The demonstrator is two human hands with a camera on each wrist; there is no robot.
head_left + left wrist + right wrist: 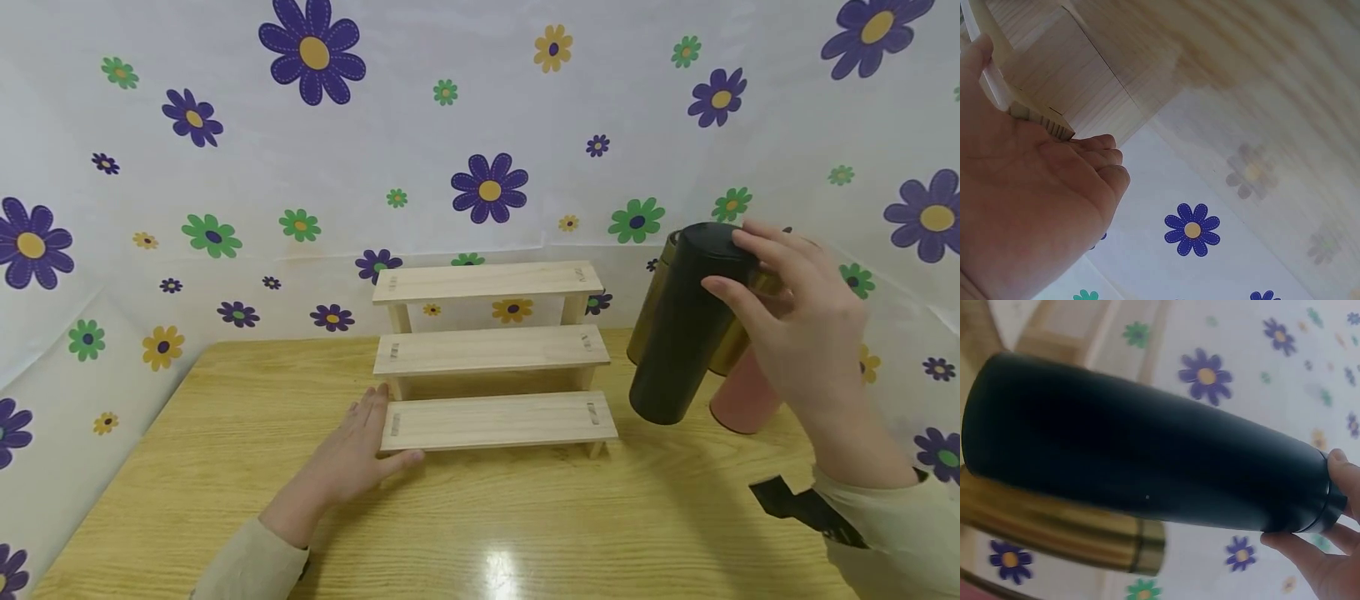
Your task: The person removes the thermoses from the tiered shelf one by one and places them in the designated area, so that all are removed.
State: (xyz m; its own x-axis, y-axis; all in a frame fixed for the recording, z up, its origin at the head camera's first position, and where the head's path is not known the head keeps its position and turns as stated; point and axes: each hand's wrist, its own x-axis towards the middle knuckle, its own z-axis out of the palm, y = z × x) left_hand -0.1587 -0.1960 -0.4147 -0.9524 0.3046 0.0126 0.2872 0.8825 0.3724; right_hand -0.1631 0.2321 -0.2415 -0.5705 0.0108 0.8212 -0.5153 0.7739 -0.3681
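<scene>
In the head view my right hand [806,325] grips a black thermos flask [686,325] near its lid, with thumb and fingers on either side. Tilted, the flask appears raised off the table. Behind it are gold flasks [645,321], mostly covered, and a pink flask [746,396]. The right wrist view shows the black flask [1147,444] stretching across, with a gold flask [1110,540] beside it. My left hand [348,454] rests against the left end of a three-step wooden rack [498,421], at its lowest step, thumb by the front edge.
Beneath everything lies a wood-grain table [465,508]. A white cloth [420,133] printed with flowers hangs behind and at both sides. The rack's middle step [491,350] and top step [487,282] rise towards the cloth. A dark strap [806,508] shows at the right sleeve.
</scene>
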